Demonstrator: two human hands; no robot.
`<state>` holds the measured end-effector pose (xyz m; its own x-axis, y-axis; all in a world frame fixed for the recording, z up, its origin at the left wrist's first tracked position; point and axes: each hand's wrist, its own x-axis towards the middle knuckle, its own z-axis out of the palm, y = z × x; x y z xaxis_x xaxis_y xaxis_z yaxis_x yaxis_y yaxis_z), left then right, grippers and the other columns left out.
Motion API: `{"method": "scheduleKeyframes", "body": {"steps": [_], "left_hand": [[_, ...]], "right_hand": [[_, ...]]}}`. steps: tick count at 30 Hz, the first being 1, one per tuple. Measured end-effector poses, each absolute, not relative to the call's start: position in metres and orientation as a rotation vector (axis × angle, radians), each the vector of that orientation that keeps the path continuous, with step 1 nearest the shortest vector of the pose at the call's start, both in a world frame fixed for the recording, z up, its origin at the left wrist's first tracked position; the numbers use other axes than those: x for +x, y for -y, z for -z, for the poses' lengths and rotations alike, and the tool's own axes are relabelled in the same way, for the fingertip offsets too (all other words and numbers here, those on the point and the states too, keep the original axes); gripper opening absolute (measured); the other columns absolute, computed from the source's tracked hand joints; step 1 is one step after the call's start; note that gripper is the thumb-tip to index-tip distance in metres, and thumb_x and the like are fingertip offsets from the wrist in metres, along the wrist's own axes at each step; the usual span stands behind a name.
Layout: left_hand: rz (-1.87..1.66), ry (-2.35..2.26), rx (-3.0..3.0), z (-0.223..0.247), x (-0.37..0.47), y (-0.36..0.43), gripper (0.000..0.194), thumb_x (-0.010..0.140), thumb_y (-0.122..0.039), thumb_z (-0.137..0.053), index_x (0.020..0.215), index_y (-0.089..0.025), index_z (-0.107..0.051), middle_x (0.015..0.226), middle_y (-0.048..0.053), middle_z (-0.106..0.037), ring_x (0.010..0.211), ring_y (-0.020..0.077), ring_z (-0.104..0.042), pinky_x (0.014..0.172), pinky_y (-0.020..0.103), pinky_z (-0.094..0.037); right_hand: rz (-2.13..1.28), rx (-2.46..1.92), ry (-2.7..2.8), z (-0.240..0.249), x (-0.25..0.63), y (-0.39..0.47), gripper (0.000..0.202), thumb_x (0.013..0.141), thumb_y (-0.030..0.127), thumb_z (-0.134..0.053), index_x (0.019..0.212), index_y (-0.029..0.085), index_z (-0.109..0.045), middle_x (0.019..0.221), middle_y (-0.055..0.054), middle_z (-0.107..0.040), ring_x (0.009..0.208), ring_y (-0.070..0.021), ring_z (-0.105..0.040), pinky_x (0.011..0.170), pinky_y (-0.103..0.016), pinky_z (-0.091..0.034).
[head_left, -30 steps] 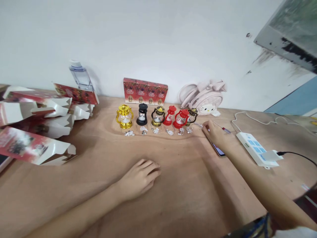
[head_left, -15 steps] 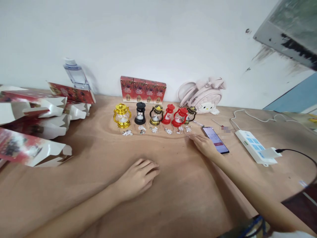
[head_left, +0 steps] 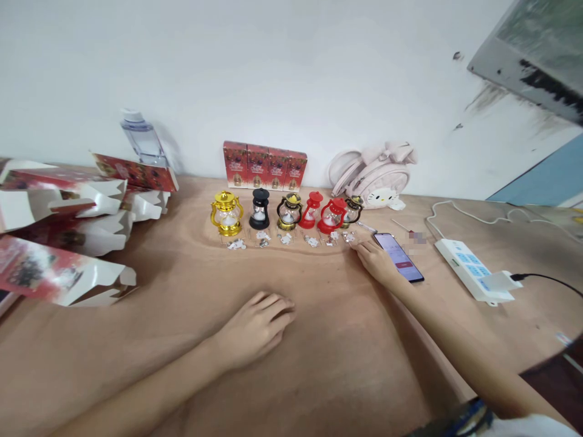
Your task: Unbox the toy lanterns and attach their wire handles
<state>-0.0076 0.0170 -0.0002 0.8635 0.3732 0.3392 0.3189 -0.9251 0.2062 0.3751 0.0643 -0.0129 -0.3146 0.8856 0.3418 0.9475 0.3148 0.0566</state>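
Observation:
Several small lanterns stand in a row: a gold one [head_left: 227, 213], a black one [head_left: 260, 209], a bronze one [head_left: 289, 212], two red ones, the right one [head_left: 333, 215] in front of another bronze one [head_left: 353, 210]. Small white and metal pieces [head_left: 237, 244] lie before them. My right hand [head_left: 374, 260] is at the rightmost pieces [head_left: 348, 237], its fingers closed beside the phone [head_left: 398, 257]; what they hold, if anything, is too small to name. My left hand [head_left: 259, 328] rests on the wooden table [head_left: 319, 364], fingers loosely curled and partly apart, holding nothing visible.
Opened red and white boxes [head_left: 68, 270] pile up at the left, near a clear bottle [head_left: 144, 138]. Four-panelled red packaging [head_left: 264, 167] and a pink bag [head_left: 382, 182] stand by the wall. On the right lie a power strip [head_left: 471, 270], its cables and a thin tool [head_left: 401, 225].
My right hand has shifted slightly at the rightmost pieces, which now show more fully past the fingertips. The whole view has moved a little. My left hand keeps its pose.

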Motion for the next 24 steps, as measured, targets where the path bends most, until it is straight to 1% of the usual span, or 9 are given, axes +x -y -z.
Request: {"method": "scheduleKeyframes", "body": {"steps": [6,9,13,15,17,19,21,24], "left_hand": [[-0.585,-0.540,2.903,0.000,-0.008,-0.017,0.026,0.088,-0.014,-0.046,0.110,-0.019,-0.059,0.113,0.007,-0.065,0.103,0.0204,-0.057,0.090,0.035,-0.043],[-0.577,-0.533,2.912,-0.001,-0.008,-0.017,0.026,0.088,-0.014,-0.046,0.110,-0.018,-0.059,0.113,0.008,-0.065,0.103,0.0209,-0.057,0.089,0.035,-0.043],[-0.561,-0.540,2.901,-0.001,-0.008,-0.017,0.026,0.089,-0.014,-0.046,0.111,-0.018,-0.059,0.114,0.007,-0.065,0.104,0.0207,-0.057,0.089,0.035,-0.043],[-0.565,-0.544,2.894,-0.001,-0.008,-0.017,0.026,0.089,-0.015,-0.046,0.111,-0.019,-0.059,0.115,0.007,-0.065,0.104,0.0204,-0.057,0.089,0.035,-0.043],[-0.577,-0.541,2.893,0.000,-0.008,-0.017,0.025,0.089,-0.014,-0.047,0.110,-0.018,-0.059,0.114,0.007,-0.065,0.104,0.0206,-0.057,0.089,0.035,-0.043],[-0.588,-0.535,2.893,0.000,-0.008,-0.017,0.025,0.088,-0.014,-0.048,0.110,-0.018,-0.059,0.114,0.007,-0.065,0.103,0.0208,-0.057,0.089,0.035,-0.042],[-0.589,-0.538,2.895,0.000,-0.008,-0.017,0.026,0.087,-0.013,-0.048,0.110,-0.018,-0.059,0.114,0.007,-0.065,0.103,0.0206,-0.058,0.089,0.035,-0.042],[-0.574,-0.553,2.898,-0.001,-0.008,-0.017,0.026,0.088,-0.013,-0.047,0.110,-0.019,-0.059,0.114,0.007,-0.065,0.104,0.0205,-0.057,0.089,0.034,-0.042]], "right_hand": [[0.311,-1.661,2.310,0.011,0.376,-0.072,0.030,0.093,0.019,-0.034,0.098,0.021,-0.064,0.094,-0.011,-0.066,0.093,-0.0265,-0.060,0.085,-0.041,-0.048],[0.285,-1.671,2.241,0.013,0.373,-0.073,0.025,0.093,0.023,-0.036,0.097,0.022,-0.061,0.096,-0.011,-0.065,0.095,-0.0263,-0.060,0.086,-0.040,-0.048],[0.272,-1.724,2.048,0.016,0.370,-0.074,0.024,0.093,0.030,-0.037,0.103,0.020,-0.056,0.104,-0.014,-0.063,0.098,-0.0270,-0.060,0.085,-0.041,-0.049],[0.267,-1.764,1.936,0.019,0.370,-0.076,0.028,0.092,0.037,-0.040,0.107,0.017,-0.054,0.107,-0.017,-0.062,0.100,-0.0295,-0.060,0.085,-0.044,-0.048],[0.244,-1.795,1.849,0.022,0.371,-0.081,0.039,0.089,0.047,-0.045,0.110,0.015,-0.051,0.109,-0.019,-0.062,0.102,-0.0319,-0.059,0.085,-0.047,-0.048],[0.204,-1.809,1.793,0.024,0.371,-0.087,0.050,0.085,0.055,-0.049,0.113,0.013,-0.049,0.109,-0.020,-0.062,0.101,-0.0321,-0.060,0.084,-0.047,-0.048],[0.166,-1.807,1.760,0.026,0.369,-0.093,0.055,0.083,0.059,-0.050,0.113,0.012,-0.049,0.107,-0.020,-0.063,0.099,-0.0308,-0.061,0.084,-0.046,-0.049],[0.137,-1.791,1.722,0.026,0.362,-0.097,0.056,0.082,0.060,-0.052,0.111,0.013,-0.050,0.105,-0.018,-0.064,0.097,-0.0292,-0.061,0.084,-0.045,-0.049]]}}
